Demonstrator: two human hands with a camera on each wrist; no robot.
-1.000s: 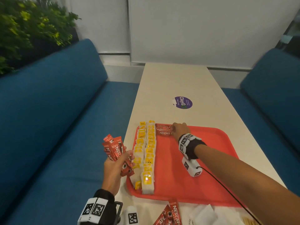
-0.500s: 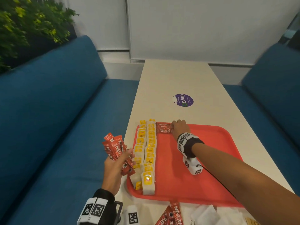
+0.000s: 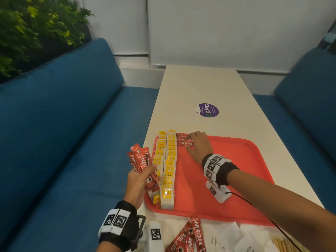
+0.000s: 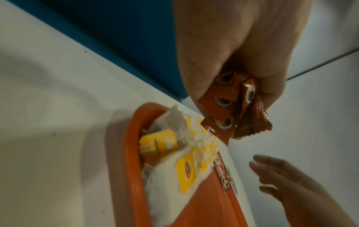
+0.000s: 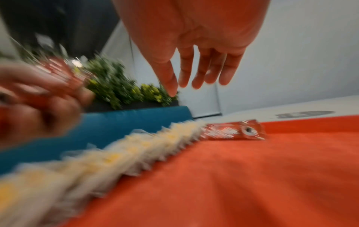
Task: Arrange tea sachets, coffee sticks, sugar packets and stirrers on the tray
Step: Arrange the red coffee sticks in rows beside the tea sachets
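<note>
A red tray (image 3: 227, 179) lies on the pale table. Two rows of yellow-tagged tea sachets (image 3: 168, 166) run along its left side (image 4: 186, 165) (image 5: 120, 155). Red coffee sticks (image 3: 184, 141) lie at the tray's far left corner (image 5: 233, 131). My right hand (image 3: 198, 142) hovers just right of them, fingers (image 5: 194, 76) straight and apart, holding nothing. My left hand (image 3: 140, 180) is beside the tray's left rim and grips a bundle of red coffee sticks (image 3: 140, 159) (image 4: 233, 107).
Loose coffee sticks (image 3: 189, 237), white sugar packets (image 3: 236, 239) and wooden stirrers (image 3: 283, 244) lie on the table in front of the tray. A purple sticker (image 3: 208, 110) is further back. Blue sofas (image 3: 63, 133) flank the table; a plant (image 3: 27, 30) stands at the far left.
My left hand with its bundle has drifted slightly right, toward the tray's rim. My right hand stays by the coffee sticks at the far corner.
</note>
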